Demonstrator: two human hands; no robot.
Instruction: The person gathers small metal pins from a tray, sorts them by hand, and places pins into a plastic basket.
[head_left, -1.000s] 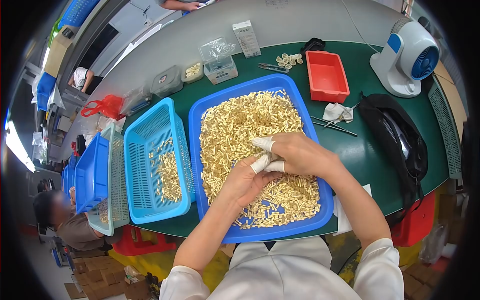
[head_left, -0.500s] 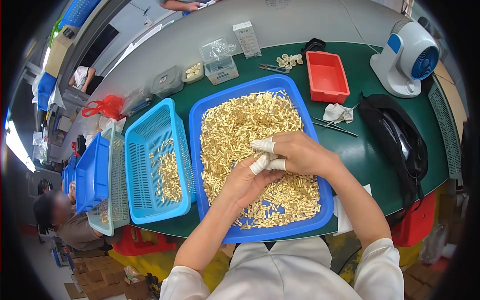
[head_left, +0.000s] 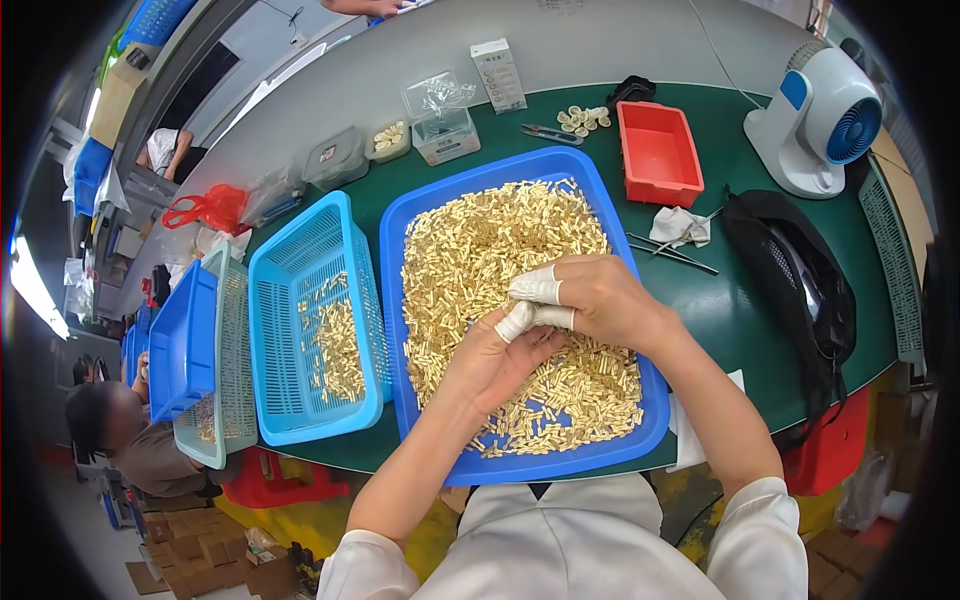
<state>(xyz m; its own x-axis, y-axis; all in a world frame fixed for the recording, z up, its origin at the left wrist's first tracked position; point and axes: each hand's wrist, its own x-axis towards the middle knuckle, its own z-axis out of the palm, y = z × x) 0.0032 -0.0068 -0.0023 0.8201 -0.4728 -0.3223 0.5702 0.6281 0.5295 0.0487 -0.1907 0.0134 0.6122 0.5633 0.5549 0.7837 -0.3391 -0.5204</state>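
Note:
Small gold-coloured metal pieces (head_left: 480, 235) lie in a thick layer in a blue tray (head_left: 655, 415). Over the middle of this tray my left hand (head_left: 490, 370) and my right hand (head_left: 600, 300) meet at the fingertips. White finger cots (head_left: 535, 284) cover several fingertips. Both hands are closed in a pinch, and whatever is between the fingers is hidden. To the left, a light-blue basket (head_left: 285, 235) holds a smaller heap of the same gold pieces.
A red bin (head_left: 660, 150), tweezers (head_left: 680, 258), snips (head_left: 552, 134) and a fan (head_left: 815, 125) stand or lie beyond the tray. At right lies a black bag (head_left: 790, 290). Stacked blue bins (head_left: 185, 340) and a co-worker (head_left: 150, 450) are at left.
My hands stay together over the tray, with the fingers shifting slightly. The whole view has moved a little. The co-worker's hand at left has changed position slightly.

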